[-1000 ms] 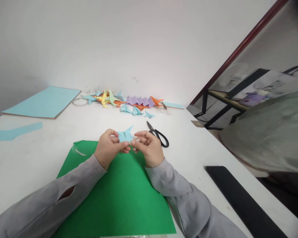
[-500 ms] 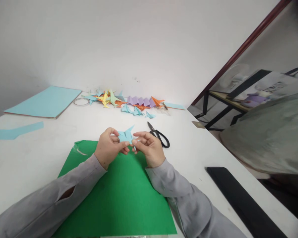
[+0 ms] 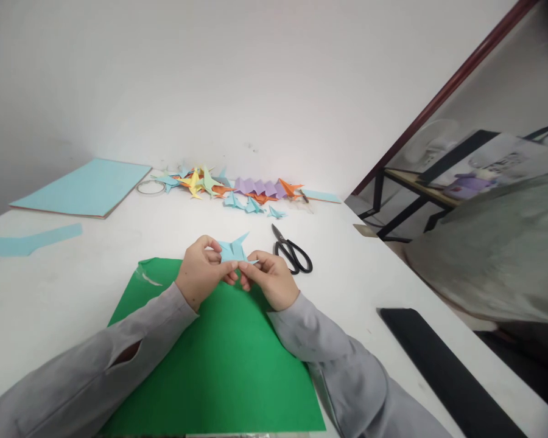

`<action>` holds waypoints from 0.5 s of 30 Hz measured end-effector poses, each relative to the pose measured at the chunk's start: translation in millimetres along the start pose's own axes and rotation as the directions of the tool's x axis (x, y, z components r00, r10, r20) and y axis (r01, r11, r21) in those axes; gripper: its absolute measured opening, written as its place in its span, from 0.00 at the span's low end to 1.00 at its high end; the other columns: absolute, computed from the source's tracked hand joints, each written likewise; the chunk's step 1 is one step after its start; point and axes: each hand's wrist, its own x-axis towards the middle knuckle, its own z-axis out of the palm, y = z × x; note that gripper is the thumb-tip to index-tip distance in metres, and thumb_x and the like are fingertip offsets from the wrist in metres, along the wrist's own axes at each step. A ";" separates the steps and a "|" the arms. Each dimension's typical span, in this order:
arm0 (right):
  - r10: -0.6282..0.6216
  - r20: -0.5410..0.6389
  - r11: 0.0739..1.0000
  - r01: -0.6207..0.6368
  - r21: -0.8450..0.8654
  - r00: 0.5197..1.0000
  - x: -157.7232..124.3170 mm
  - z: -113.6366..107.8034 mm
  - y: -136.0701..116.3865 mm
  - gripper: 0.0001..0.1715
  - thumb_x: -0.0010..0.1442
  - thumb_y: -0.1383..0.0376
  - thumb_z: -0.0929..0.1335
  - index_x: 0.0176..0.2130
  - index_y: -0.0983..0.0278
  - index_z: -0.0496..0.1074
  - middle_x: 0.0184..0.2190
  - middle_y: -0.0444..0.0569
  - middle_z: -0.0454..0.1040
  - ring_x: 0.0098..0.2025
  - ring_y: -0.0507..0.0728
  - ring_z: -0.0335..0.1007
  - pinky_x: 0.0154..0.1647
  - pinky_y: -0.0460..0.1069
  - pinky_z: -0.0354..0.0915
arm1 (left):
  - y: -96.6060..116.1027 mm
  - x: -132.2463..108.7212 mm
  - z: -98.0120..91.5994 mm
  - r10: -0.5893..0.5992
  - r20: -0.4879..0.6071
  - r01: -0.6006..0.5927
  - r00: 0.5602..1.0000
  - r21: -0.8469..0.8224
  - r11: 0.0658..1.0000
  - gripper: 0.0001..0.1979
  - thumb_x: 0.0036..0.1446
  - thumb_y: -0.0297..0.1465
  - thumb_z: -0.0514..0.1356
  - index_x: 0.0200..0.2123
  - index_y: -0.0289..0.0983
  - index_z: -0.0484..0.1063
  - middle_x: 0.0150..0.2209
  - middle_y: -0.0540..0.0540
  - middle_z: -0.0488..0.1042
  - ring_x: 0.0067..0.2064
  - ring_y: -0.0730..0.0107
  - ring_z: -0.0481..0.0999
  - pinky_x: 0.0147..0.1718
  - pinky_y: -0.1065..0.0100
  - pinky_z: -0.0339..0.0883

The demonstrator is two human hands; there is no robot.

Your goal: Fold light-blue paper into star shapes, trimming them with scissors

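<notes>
A small light-blue folded paper figure [image 3: 233, 250] with pointed tips is held above the far edge of a green paper sheet [image 3: 219, 365]. My left hand [image 3: 201, 274] pinches its left side with thumb and fingers. My right hand [image 3: 268, 278] pinches its lower right edge, fingers curled in. Both arms wear grey sleeves. Black scissors [image 3: 293, 253] lie shut on the white table [image 3: 73, 286] just right of my right hand.
A row of folded paper figures [image 3: 231, 187] in blue, yellow, orange and purple lies by the wall. A tape ring [image 3: 150, 187], a light-blue sheet stack [image 3: 84, 187] and a blue strip [image 3: 27, 241] are at the left. A black flat object [image 3: 442, 368] lies near the right table edge.
My right hand's fingers have curled in and closed tighter on the figure's lower right edge. The figure and my left hand have barely moved.
</notes>
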 end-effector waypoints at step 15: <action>0.153 0.104 0.952 -0.175 0.252 0.983 1.7 -0.3 0.2 0.17 0.38 0.56 0.74 0.18 0.67 0.69 0.09 0.42 0.69 0.08 0.47 0.59 0.08 0.40 0.53 | 5.2 -1.1 -1.1 -0.201 0.107 0.221 0.974 -0.225 0.949 0.24 0.29 0.28 0.70 0.27 0.36 0.57 0.14 0.53 0.70 0.16 0.76 0.69 0.16 0.76 0.63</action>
